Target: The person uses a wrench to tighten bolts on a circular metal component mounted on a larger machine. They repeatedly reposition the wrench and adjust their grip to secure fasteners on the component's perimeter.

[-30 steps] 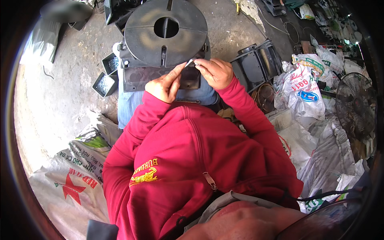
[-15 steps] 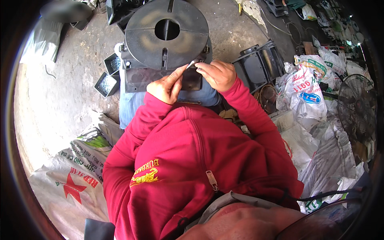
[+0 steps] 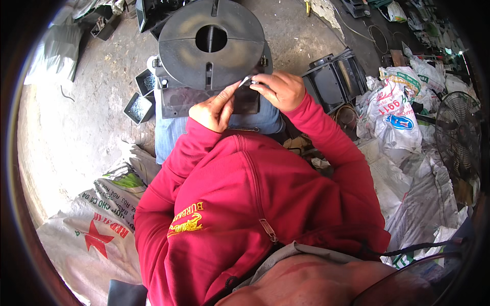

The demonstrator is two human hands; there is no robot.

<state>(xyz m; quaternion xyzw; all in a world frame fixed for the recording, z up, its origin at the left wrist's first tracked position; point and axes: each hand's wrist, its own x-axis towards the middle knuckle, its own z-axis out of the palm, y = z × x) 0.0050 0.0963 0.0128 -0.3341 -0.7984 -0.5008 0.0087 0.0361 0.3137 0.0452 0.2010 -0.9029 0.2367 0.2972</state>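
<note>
We see both hands meeting at the near right edge of a black slotted disc (image 3: 235,53) with 1 round central hole. The left hand (image 3: 212,111) is closed, thumb and forefinger pinching a slim pale strip (image 3: 244,81) that slants up to the right; the strip is at the disc's near edge, its far tip close to the right fingers. The right hand (image 3: 285,91) is half curled, thumb and fingertips brought together at that tip; we cannot tell whether they grip anything, the detail being too small.

Versus 1.0 s ago: the left hand's pinch is unchanged. The right hand sits slightly farther right, so the hands are a little wider apart. The blurred dark oval at upper left has gone, and the black box (image 3: 105,28) there shows more fully.

Around: a dark flat plate (image 3: 176,102) lies below the disc, above the blue jeans (image 3: 166,135). To the left we note 2 black open bins (image 3: 148,110), with small bright pieces inside; to the right, a black frame (image 3: 332,81), white printed sacks (image 3: 390,104) and a dark fan (image 3: 457,135).
</note>
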